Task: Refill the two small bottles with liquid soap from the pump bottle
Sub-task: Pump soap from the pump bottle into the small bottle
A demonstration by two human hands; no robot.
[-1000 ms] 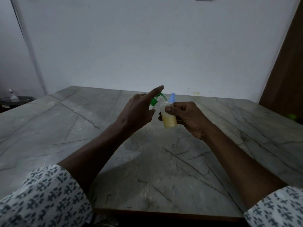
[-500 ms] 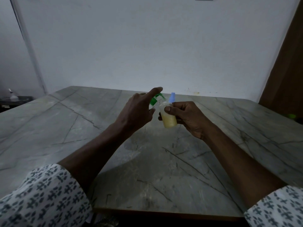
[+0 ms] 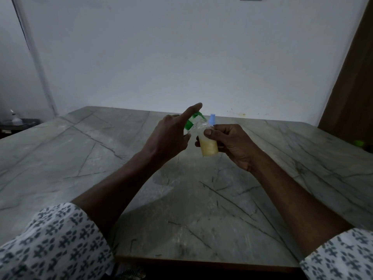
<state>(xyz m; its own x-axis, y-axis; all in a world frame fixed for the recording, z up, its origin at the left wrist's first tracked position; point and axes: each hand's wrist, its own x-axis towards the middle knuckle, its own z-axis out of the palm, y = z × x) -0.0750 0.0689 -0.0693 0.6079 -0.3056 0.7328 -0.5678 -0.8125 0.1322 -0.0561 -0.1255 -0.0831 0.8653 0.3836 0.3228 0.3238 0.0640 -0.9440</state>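
Observation:
My right hand (image 3: 232, 144) grips a small clear bottle (image 3: 209, 145), partly full of pale yellow soap, tilted a little above the table. A blue cap (image 3: 212, 118) shows just behind its neck. My left hand (image 3: 171, 136) holds the pump bottle, whose body is hidden behind the hand; only its green pump head (image 3: 193, 122) shows. My left forefinger lies stretched along the top of the pump head, and the spout points at the small bottle's mouth. No second small bottle shows.
Both hands hover over a grey marble table (image 3: 90, 158) that meets a white wall. A brown door (image 3: 353, 87) stands at the right. A white spray bottle (image 3: 15, 119) sits on a dark surface far left. Something small and green (image 3: 359, 142) lies at the right edge.
My left forefinger dipped a little on the pump head half a second ago and is raised again now. Both hands and the bottles stay in the same place.

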